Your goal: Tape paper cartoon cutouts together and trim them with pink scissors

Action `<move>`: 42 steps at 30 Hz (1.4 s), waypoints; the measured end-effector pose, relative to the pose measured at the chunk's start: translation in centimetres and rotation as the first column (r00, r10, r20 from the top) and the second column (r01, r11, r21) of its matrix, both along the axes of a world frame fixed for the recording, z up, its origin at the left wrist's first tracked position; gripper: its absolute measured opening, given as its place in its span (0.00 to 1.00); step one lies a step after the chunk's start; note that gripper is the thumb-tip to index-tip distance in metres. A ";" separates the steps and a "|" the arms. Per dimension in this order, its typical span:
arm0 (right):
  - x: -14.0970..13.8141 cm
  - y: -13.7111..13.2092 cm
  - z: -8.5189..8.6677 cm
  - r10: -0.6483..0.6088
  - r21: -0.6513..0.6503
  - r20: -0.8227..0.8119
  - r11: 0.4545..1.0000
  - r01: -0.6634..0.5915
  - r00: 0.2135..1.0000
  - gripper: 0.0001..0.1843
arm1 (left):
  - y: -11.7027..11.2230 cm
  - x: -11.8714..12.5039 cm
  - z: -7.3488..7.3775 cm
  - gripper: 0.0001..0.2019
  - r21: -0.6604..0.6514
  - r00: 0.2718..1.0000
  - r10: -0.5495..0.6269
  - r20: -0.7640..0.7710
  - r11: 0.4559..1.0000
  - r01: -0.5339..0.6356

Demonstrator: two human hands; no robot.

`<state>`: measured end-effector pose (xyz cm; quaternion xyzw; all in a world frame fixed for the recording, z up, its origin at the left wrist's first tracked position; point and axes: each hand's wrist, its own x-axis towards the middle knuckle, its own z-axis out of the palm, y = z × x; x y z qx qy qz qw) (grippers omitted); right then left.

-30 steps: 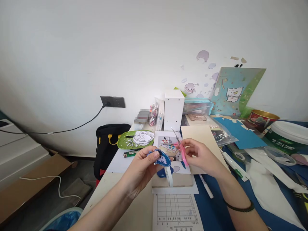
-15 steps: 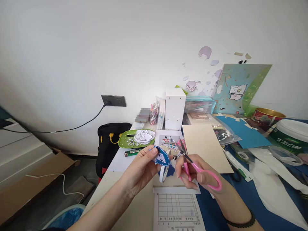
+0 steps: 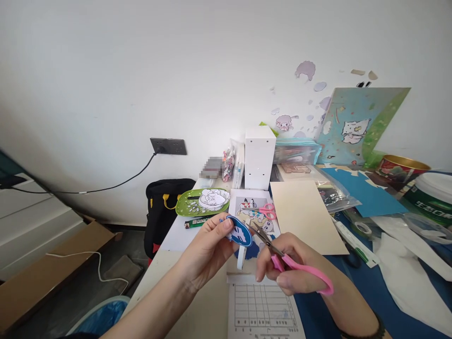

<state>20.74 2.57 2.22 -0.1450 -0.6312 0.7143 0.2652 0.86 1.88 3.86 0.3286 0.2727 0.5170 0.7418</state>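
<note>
I'm at the trimming step: my left hand (image 3: 208,247) pinches a blue cutout (image 3: 238,232) between thumb and fingers, held up above the tabletop (image 3: 190,301) in front of me, with a white strip of paper hanging from its lower edge. My right hand (image 3: 293,268) is closed through the loops of pink scissors (image 3: 289,261), the blades pointing up and left so that their tips sit right at the cutout's right edge. The blades look only slightly parted (the tips are too fine for me to say whether paper is between them).

As I judge it, the next move calls for a short, careful snip along the printed outline while the left hand turns the piece to feed the curve; the risk is biting into the blue.

So both hands are clamped: the left on the cutout, the right on the scissors.

Beyond them, a second pair of pink scissors (image 3: 267,210) lies on a printed cartoon sheet (image 3: 247,209), just beside a tan card (image 3: 303,216). A green tray (image 3: 187,205) holds a white cutout, and a gridded form (image 3: 263,310) lies just under my hands.
</note>
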 end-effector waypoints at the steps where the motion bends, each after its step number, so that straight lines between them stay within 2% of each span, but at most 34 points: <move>1: -0.1 0.0 0.0 0.001 0.004 0.002 1.000 -0.001 1.000 0.13 | 0.0 0.0 0.0 0.13 -0.001 1.000 0.001 0.014 1.000 -0.001; 5: -0.3 -0.2 0.2 -0.020 0.030 0.035 0.999 0.019 0.999 0.13 | -0.2 0.1 0.1 0.11 0.001 0.997 -0.013 0.070 1.000 0.013; 8: -0.5 -0.3 0.2 -0.043 0.033 0.057 0.999 0.041 0.997 0.14 | -0.4 0.2 0.1 0.12 -0.030 0.999 -0.010 0.035 0.999 0.011; 11: -0.6 -0.4 0.1 -0.032 -0.013 0.040 0.999 0.033 0.999 0.12 | -0.5 0.3 -0.1 0.12 -0.056 1.000 -0.002 0.009 0.998 0.002; 16: -0.8 -0.5 0.0 -0.025 -0.067 0.032 0.997 0.027 0.999 0.08 | -0.7 0.8 -0.5 0.11 -0.030 1.000 -0.011 0.028 0.999 0.012; 22: -0.9 -0.7 0.0 0.007 -0.116 -0.010 0.993 -0.008 1.000 0.09 | -0.9 1.1 -0.4 0.11 0.005 1.000 0.010 0.019 1.000 -0.010; 32: -1.0 -0.9 -0.3 -0.048 -0.005 0.026 0.999 0.048 0.999 0.09 | -1.1 1.2 -0.4 0.09 0.021 0.997 0.074 0.008 0.997 -0.074; 37: -1.0 -1.0 -0.2 -0.043 -0.027 0.023 0.999 0.044 0.999 0.11 | -1.2 1.1 -0.4 0.12 -0.023 0.997 0.062 -0.038 0.998 -0.063; 42: -1.1 -1.0 -0.1 -0.052 -0.028 0.023 0.998 0.052 0.998 0.12 | -1.2 1.2 -0.7 0.12 0.004 0.998 0.062 -0.009 0.998 -0.062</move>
